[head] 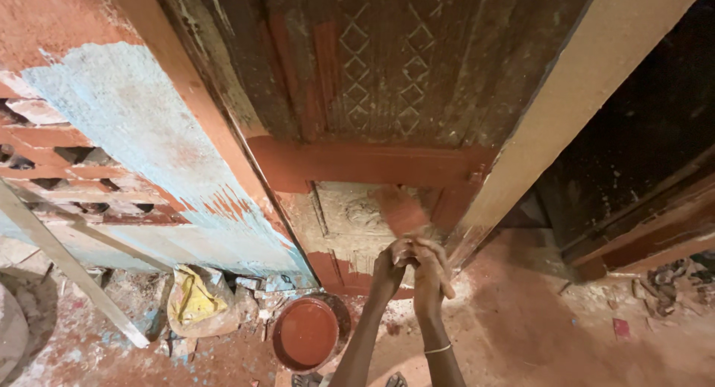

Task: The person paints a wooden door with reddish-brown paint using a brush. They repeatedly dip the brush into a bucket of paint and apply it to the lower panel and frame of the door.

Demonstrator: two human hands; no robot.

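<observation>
Both my hands grip one paintbrush (403,210) pressed against the lower carved panel of an old wooden door (380,96). My left hand (389,266) and my right hand (430,266) are clasped together around the brush handle, right hand with a thin bracelet on its wrist. The bristles are loaded with reddish-brown paint and lie on the panel just under a freshly painted horizontal rail (357,163). The handle is hidden inside my fingers.
A round pot of reddish-brown paint (307,333) stands on the floor below left of my hands. A yellow and white bag (195,301) lies by the patchy blue wall (149,141). A pale plank (67,264) leans at left. Rubble litters the floor at right.
</observation>
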